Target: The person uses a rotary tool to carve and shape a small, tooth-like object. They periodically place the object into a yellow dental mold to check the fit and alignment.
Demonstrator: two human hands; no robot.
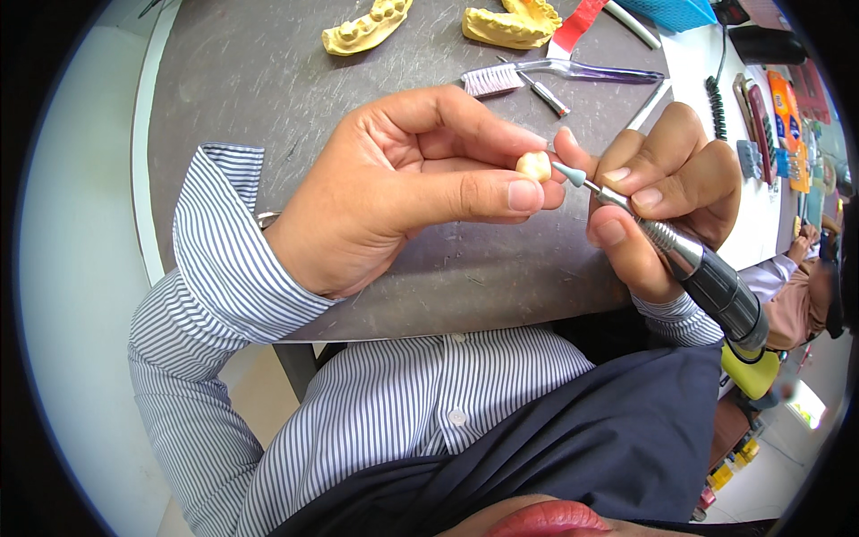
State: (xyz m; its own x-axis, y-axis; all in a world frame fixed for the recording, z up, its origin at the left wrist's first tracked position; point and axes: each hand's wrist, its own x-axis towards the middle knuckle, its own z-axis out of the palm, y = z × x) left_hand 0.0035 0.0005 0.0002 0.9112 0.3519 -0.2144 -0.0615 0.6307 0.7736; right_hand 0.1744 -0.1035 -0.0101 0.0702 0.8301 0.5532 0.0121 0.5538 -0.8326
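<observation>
Between the thumb and fingers of my left hand (403, 166) is a small cream-coloured dental crown (534, 166), shaped like a molar. My right hand (667, 183) grips a dental handpiece (693, 259) with a silver front and a black body. A pale blue-grey pointed polishing bur (569, 174) sticks out of its tip toward the crown. The bur's point is right beside the crown; whether it touches, I cannot tell. Both hands are above the grey tabletop (259, 85), close to its front edge.
Two yellow dental models, one arch (367, 29) and another (510, 25), lie at the back. Nearer are a toothbrush (582, 72), a slim metal tool (544, 94) and a red strip (575, 29). A blue basket (676, 12) stands back right. Another person (796, 295) sits at far right.
</observation>
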